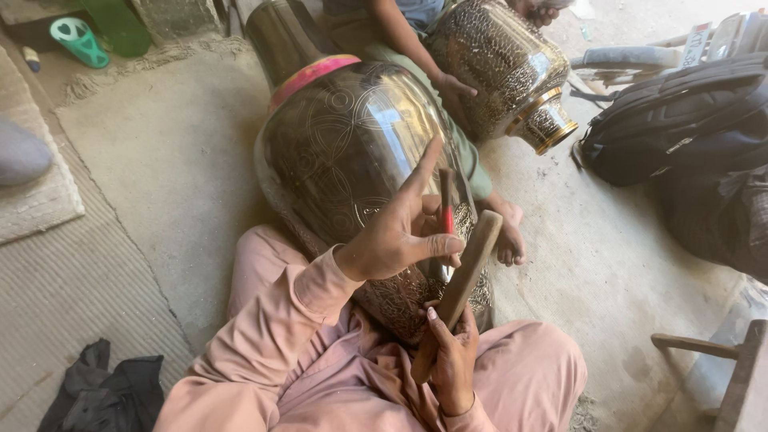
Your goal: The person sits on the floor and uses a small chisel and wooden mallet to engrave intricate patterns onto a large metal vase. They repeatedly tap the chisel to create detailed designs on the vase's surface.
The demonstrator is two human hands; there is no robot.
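Observation:
A large dark metal vase [344, 152] with engraved circular patterns and a pink band at its neck lies tilted across my lap. My left hand [400, 232] rests against its side, pinching a thin chisel [446, 200] with a red band, forefinger stretched up. My right hand [450, 352] grips a wooden stick [468, 268] used as a mallet, its upper end close to the chisel. The lower belly of the vase is covered in fine engraving.
Another person sits opposite, a hand [456, 88] on a second engraved vase [504, 64], bare foot [508, 236] near mine. A black backpack [680, 112] lies right, a wooden stool [732, 368] at lower right, dark cloth [96, 392] lower left, woven mats [48, 200] left.

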